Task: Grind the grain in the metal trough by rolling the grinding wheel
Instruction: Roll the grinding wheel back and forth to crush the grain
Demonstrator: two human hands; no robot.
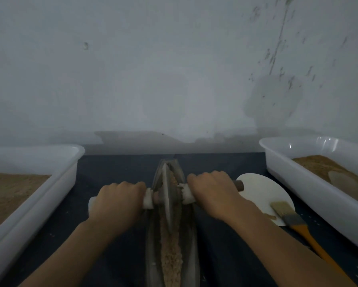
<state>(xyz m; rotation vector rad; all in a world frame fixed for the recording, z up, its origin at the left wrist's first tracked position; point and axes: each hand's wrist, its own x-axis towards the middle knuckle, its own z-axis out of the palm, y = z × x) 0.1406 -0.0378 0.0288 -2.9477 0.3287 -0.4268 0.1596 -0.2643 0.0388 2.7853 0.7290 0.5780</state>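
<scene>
The metal trough [191, 253] runs from lower centre of the frame up toward the wall, a band of grain [171, 245] lying along its channel; the grinding wheel [167, 195] stands on edge in the trough's upper half, tilted slightly; the left hand [117, 200] is curled round the cloth-wrapped axle left of the wheel, the right hand [212, 192] likewise curled round it on the right. Risks, as judged: uneven pressure between the hands could cant the wheel out of the channel; a hard push could spill grain over the rim; the round board [263, 195] and brush [298, 221] lie near the right forearm and could be knocked.
</scene>
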